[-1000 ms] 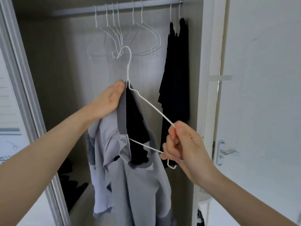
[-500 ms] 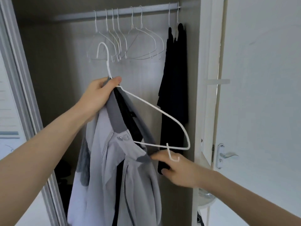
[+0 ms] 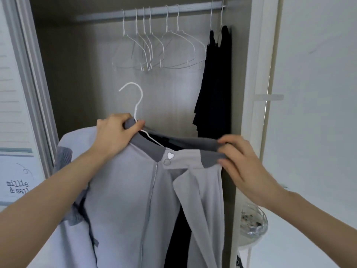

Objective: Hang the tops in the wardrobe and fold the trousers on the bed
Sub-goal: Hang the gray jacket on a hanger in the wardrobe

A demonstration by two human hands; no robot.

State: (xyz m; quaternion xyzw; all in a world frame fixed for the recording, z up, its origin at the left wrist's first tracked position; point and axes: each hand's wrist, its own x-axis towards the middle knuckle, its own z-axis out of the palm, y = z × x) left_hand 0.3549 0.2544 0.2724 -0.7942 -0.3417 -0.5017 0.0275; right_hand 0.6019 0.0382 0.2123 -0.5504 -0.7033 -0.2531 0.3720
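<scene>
Grey jacket (image 3: pixel 123 190) seemingly on hanger (image 3: pixel 138 105), both hands' grip at collar

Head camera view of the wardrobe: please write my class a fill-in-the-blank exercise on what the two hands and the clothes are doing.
1. The left hand grips the jacket's collar at the neck of a white wire ____.
2. The right hand pinches the ____ grey collar band of the grey jacket.
3. The snap below the collar is shaped like a ____.
4. Empty hangers hang from the ____ at the top of the wardrobe.

Missing words: hanger; dark; heart; rail
</scene>
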